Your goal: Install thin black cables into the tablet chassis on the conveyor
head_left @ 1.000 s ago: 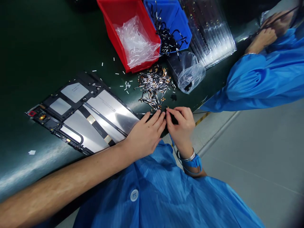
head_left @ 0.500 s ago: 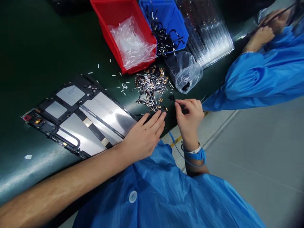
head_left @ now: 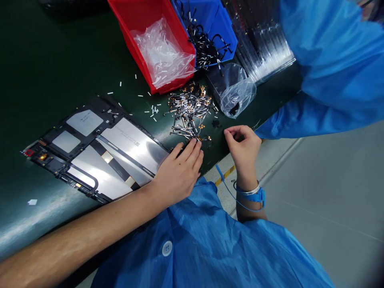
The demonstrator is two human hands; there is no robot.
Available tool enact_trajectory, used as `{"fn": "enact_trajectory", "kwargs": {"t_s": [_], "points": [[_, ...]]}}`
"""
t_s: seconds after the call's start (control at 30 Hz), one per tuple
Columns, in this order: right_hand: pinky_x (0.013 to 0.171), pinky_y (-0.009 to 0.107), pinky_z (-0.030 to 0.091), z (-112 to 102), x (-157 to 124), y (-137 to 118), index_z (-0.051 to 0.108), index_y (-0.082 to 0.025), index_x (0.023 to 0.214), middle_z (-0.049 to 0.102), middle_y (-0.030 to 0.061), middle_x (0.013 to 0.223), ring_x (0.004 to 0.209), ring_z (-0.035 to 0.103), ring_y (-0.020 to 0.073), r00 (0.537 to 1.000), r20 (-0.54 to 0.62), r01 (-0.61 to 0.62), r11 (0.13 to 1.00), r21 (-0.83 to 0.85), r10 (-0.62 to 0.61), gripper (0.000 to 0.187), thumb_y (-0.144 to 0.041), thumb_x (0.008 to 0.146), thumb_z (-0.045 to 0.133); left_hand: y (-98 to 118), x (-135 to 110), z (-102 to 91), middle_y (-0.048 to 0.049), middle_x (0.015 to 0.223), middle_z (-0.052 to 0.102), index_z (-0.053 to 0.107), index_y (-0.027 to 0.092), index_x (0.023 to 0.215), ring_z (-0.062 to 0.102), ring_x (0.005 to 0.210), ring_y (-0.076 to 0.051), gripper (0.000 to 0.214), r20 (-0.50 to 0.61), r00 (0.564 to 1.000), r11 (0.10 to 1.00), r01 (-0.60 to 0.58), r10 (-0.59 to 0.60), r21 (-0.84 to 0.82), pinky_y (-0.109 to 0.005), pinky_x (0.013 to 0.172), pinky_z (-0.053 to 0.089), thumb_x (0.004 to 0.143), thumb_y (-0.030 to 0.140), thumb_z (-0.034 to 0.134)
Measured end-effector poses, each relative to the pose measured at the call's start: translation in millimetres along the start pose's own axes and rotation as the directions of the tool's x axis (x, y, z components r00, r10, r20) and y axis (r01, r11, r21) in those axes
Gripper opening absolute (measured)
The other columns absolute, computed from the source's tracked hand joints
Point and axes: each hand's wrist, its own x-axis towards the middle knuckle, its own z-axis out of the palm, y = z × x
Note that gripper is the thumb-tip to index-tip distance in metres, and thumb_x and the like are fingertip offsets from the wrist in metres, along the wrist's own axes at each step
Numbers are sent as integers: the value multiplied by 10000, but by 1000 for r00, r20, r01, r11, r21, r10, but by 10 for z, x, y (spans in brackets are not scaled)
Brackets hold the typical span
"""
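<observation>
My left hand (head_left: 178, 172) lies palm down with its fingers stretched out, at the near side of a pile of small flex cables (head_left: 190, 106) with gold ends and white strips. Its fingertips touch the pile's edge, and what is under the palm is hidden. My right hand (head_left: 244, 148) is closed in a pinch of thumb and forefinger above the table edge; whatever sits in the pinch is too small to make out. Just left of it are small black bits (head_left: 216, 123) on the table. Beside my left forearm lies an opened tablet (head_left: 132, 140) with silver batteries showing.
A red bin (head_left: 135, 52) holds clear plastic bags. Black cables fill a blue bin (head_left: 232, 40) beside it. Nearby lie a clear bag (head_left: 240, 92) and clear plastic trays (head_left: 267, 52). White slips dot the green table (head_left: 60, 60). A co-worker's blue sleeve (head_left: 339, 72) reaches in at right.
My right hand has drawn slightly right, away from the black bits. My left hand has shifted a little left. The co-worker's arm has swung over the clear trays.
</observation>
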Motion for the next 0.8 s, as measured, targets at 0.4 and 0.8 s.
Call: {"fn": "enact_trajectory", "kwargs": {"t_s": [0.4,0.8], "points": [[628,296,421,58,-23,54,691,-216,705,611,-12,667,644,502,144,986,-131,106,994,-9,-107,76,-221,769,651,2,-6,-4,-194,1389,522,598,30,1266,481,1296,-318,457,-29,1000,999,-12,12,30,-427,1018,401,914,298,482],[600,289,416,-145,43,76,703,-221,749,609,-12,672,637,520,140,978,25,208,978,-14,-207,63,-230,792,657,-8,-13,8,-184,1379,535,602,37,1264,494,1288,-317,458,-33,999,999,-14,16,34,-427,1010,421,902,295,493]]}}
